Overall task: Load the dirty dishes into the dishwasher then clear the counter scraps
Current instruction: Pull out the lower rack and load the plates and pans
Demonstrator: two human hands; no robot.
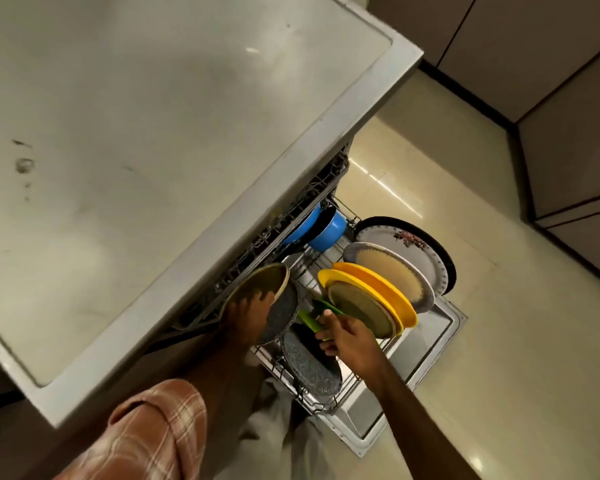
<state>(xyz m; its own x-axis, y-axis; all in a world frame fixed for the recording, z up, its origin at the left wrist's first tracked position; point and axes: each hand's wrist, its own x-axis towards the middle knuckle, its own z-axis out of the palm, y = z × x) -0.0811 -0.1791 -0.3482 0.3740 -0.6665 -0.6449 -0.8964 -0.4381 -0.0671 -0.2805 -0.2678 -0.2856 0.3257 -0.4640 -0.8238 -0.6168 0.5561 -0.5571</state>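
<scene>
The dishwasher's lower rack (pixel 343 393) is pulled out over the open door (pixel 430 358). My left hand (pixel 246 317) holds a stack of two plates above the rack, an olive one (pixel 260 285) on a speckled grey one (pixel 286 310). My right hand (pixel 347 336) grips a green plate (pixel 309 318) down among the rack's tines. Standing in the rack are yellow plates (pixel 371 289), a beige-centred plate (pixel 395 275), a floral plate (pixel 409 244), a speckled plate (pixel 309 365) and blue bowls (pixel 329 230).
The steel counter top (pixel 136 150) fills the upper left, with a few smudges (pixel 24 165) on it. Its edge overhangs the upper rack (pixel 302 202). Glossy tiled floor (pixel 499 341) lies to the right, bounded by cabinets (pixel 568 133).
</scene>
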